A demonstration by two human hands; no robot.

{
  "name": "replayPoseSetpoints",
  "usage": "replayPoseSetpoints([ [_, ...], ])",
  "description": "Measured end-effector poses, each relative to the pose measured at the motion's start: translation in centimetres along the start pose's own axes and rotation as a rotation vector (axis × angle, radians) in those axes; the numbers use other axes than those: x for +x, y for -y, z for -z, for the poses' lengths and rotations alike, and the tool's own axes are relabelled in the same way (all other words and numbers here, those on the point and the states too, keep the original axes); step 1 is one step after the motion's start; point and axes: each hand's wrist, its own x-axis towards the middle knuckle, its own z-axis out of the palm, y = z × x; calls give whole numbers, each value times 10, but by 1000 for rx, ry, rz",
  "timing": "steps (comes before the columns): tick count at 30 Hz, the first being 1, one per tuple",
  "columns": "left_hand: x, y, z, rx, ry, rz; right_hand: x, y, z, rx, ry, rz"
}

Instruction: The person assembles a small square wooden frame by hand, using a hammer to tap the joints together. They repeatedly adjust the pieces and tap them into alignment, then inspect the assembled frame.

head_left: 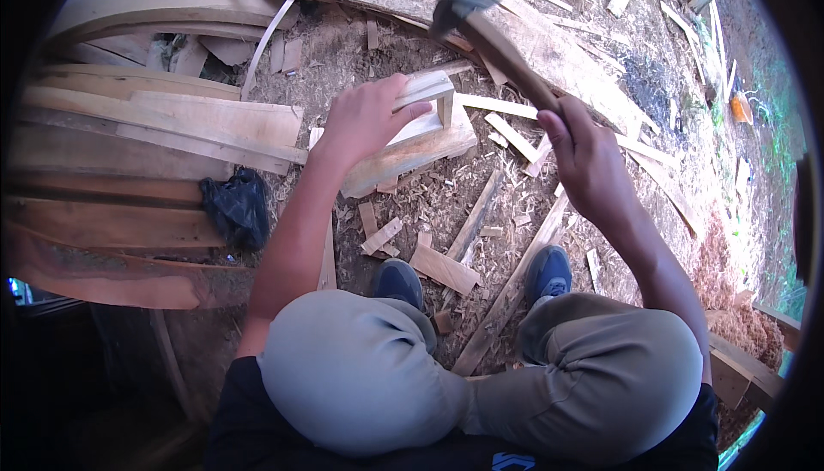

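Note:
My right hand [592, 158] is closed round the wooden handle of a hammer [513, 63]. The hammer is lifted, its dark head up and to the left of the hand, apart from the wood below. My left hand [365, 119] grips a small frame of pale wooden pieces [427, 87], its fingers over the top and the thumb along the near side. Under that frame lies a thick wooden block [416, 158] on the ground. No nail can be made out there.
Long planks [172, 132] are stacked at the left, with a black plastic bag [236, 209] beside them. Curved boards and thin strips cover the far ground. Offcuts [445, 269] and shavings lie around my shoes [548, 272]. An orange object [741, 109] lies at the far right.

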Motion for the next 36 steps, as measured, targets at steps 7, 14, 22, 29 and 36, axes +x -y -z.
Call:
replayPoseSetpoints([
  [7, 0, -8, -2, -27, 26, 15, -14, -21, -22, -143, 116, -9],
  [14, 0, -6, -2, -23, 59, 17, -14, -12, -14, 31, 117, -111],
  [22, -1, -7, 1, -23, 36, 7, -13, 0, 3, 82, -39, -35],
  [29, -10, 22, 7, -717, -96, 37, -9, -20, -9, 360, -92, -228],
  [36, -26, 4, -8, -1293, -33, -89, -1, -32, -21, 756, 55, -270],
])
